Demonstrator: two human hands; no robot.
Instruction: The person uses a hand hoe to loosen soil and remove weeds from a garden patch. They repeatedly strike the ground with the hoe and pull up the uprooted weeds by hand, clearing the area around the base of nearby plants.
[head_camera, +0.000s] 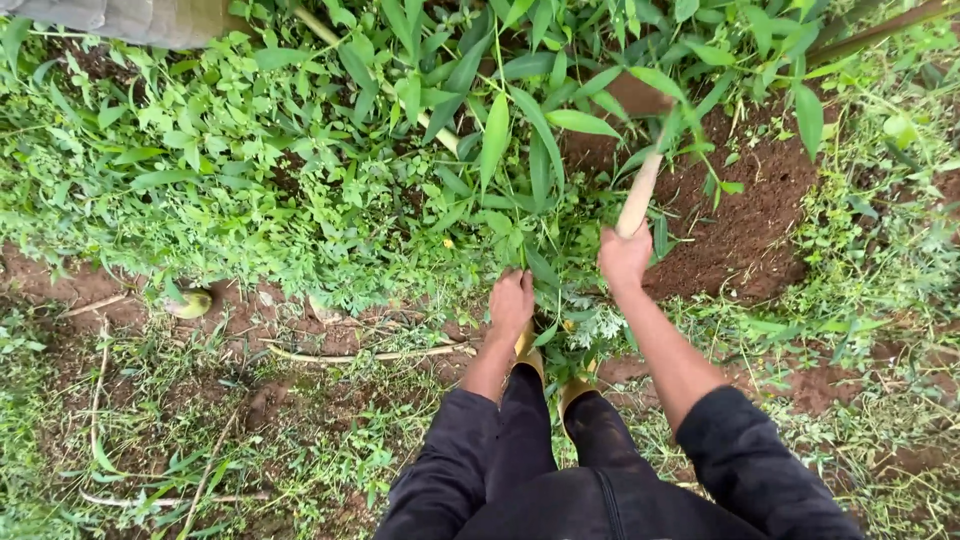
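The right hand (624, 258) is clenched around the near end of a pale wooden handle (640, 195), which runs up and away from the grip into the leaves; its far end and any blade on it are hidden by foliage, so the kind of tool cannot be told. The handle looks stiff, smooth and fairly light at the shaft, likely heavier at the hidden end, so a hold at the very butt gives reach but little control. The left hand (511, 303) is closed low among the green stems (520, 225) just left of that grip; the stems appear soft, thin and easily torn, best taken near the base. Whether the fingers actually enclose a stem cannot be told. Beyond the right grip lies a patch of bare red-brown soil (745, 225). Below both grips stand yellow boots (575, 385), close to the working line. Dense weeds (230, 170) crowd the left, and a fallen dry stalk (370, 353) lies across the ground there.
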